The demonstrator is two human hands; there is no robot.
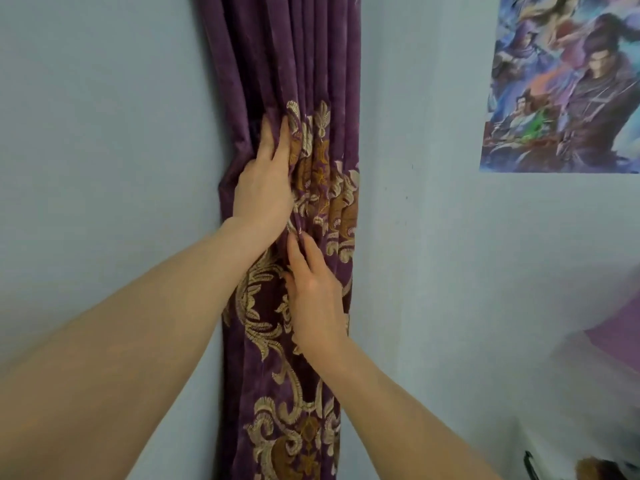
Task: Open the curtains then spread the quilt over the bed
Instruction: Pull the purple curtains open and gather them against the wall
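Pressing the bunched purple curtain (311,64) by the wall (104,133), left hand (263,181) above, right hand (317,299) just below, both with fingers straight.

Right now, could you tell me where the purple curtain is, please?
In the head view, the purple curtain hangs bunched at centre against the blue wall, left of the poster, with the left hand above the right hand on it.
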